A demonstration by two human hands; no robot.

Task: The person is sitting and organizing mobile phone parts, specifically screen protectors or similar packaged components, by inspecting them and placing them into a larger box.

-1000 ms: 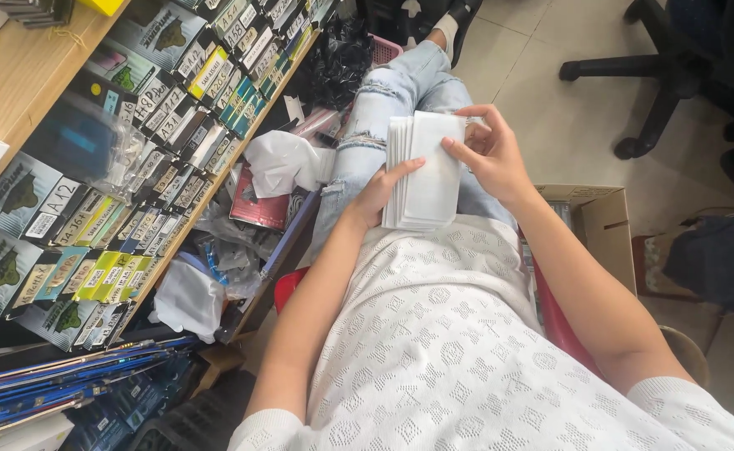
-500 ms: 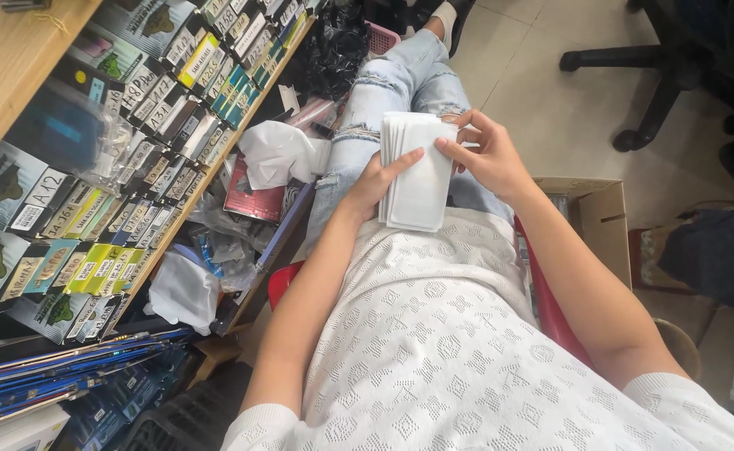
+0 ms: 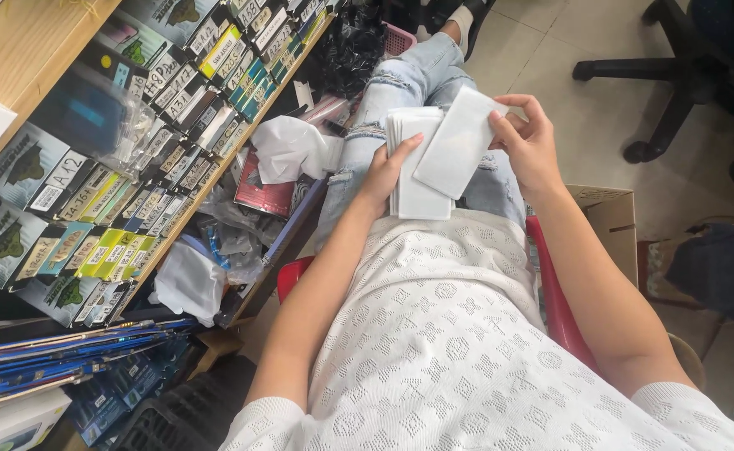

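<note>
I sit on a red chair (image 3: pixel 551 292) with my legs in torn light jeans stretched out. My left hand (image 3: pixel 388 171) grips a stack of flat white packets (image 3: pixel 413 159) held upright over my lap. My right hand (image 3: pixel 530 138) pinches a single white packet (image 3: pixel 459 142) by its upper right edge, tilted and lifted slightly off the front of the stack.
To my left a shelf (image 3: pixel 124 167) holds rows of small boxed packs. Crumpled white bags (image 3: pixel 292 146) and loose packs lie beside my leg. A cardboard box (image 3: pixel 613 221) stands at my right, a black office chair base (image 3: pixel 676 83) beyond it on the tiled floor.
My right hand has pulled one white packet off the stack and raised it to the right. The left hand keeps its hold on the stack.
</note>
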